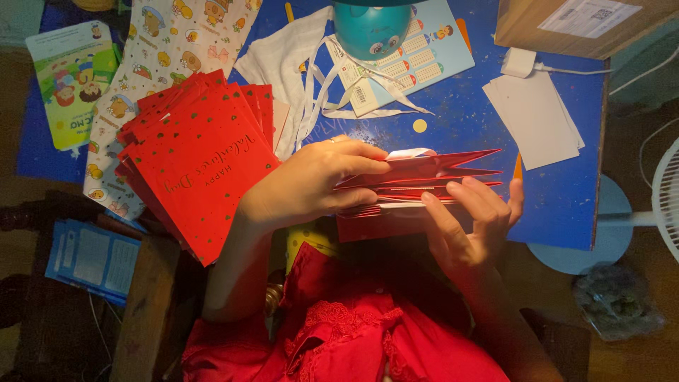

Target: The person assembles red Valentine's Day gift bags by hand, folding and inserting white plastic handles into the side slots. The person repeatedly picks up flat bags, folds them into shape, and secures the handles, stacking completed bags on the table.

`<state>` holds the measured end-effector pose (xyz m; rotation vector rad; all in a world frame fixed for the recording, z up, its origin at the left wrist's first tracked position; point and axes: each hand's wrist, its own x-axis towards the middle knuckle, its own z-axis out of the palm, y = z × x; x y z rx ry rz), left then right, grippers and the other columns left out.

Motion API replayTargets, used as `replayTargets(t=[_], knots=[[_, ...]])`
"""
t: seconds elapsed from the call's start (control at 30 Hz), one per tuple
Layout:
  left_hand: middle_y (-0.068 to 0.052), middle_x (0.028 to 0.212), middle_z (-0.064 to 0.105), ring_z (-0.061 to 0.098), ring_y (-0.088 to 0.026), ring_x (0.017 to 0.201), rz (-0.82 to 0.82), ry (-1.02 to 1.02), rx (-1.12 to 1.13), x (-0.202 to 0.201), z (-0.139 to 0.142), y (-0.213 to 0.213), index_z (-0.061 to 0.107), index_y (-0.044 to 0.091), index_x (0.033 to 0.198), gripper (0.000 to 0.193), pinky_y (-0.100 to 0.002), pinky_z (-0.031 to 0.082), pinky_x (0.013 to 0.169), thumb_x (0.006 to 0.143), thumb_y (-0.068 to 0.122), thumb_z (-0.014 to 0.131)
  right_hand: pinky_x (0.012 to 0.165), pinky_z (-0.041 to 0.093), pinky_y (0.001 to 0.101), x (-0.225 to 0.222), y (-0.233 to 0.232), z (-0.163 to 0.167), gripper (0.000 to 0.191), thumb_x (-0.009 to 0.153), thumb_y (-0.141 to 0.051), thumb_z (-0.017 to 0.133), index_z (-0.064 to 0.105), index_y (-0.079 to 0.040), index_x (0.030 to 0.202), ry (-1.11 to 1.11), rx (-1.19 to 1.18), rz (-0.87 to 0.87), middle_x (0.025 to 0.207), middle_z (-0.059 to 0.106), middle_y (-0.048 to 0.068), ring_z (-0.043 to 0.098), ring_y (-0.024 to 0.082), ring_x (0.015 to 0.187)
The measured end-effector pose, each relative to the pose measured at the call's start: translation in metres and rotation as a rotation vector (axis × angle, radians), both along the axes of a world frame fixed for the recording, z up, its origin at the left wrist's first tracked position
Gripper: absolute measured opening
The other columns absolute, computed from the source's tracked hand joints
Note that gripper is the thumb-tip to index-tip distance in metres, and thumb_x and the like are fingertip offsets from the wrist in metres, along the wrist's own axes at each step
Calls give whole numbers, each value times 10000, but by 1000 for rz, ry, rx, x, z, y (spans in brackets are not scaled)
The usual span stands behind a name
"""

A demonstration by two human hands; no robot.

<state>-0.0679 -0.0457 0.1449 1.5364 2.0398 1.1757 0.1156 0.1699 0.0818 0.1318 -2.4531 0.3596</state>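
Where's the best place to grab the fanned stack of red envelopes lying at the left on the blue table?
Probably the near corner of the fanned red envelopes: it overhangs the blue table edge, so fingers can pinch above and below from the person's side. The left hand is nearest; both hands are busy with the red bundle.

A stack of red envelopes (417, 185) was fanned open, edges layered, flaps pointing right, white paper peeking out on top, held just above the near edge of the blue table (467, 120).
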Motion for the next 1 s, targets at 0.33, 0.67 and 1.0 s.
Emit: replayTargets(t=[0.33,0.67,1.0], knots=[[-136,1156,716,687,-329,1068,160,98,68,-1,-8,9,667,56,1267,424,-409,551,944,851,-25,648,1251,249,583,-41,12,-30,346,926,-21,814,703,-176,1214,148,37,72,1224,599,51,563,274,1202],[-108,1098,722,697,-312,1023,212,117,70,10,-13,13,661,95,1227,404,-395,563,899,838,-15,664,1258,130,595,-45,14,-68,407,970,-168,821,625,-164,1327,178,78,44,1278,533,74,531,286,1259],[-102,999,723,708,-304,932,224,117,56,14,-24,21,668,108,1202,413,-407,566,832,808,-14,660,1221,139,604,-48,27,-75,395,958,-346,849,619,-168,1226,163,146,70,1278,499,95,489,314,1267]])
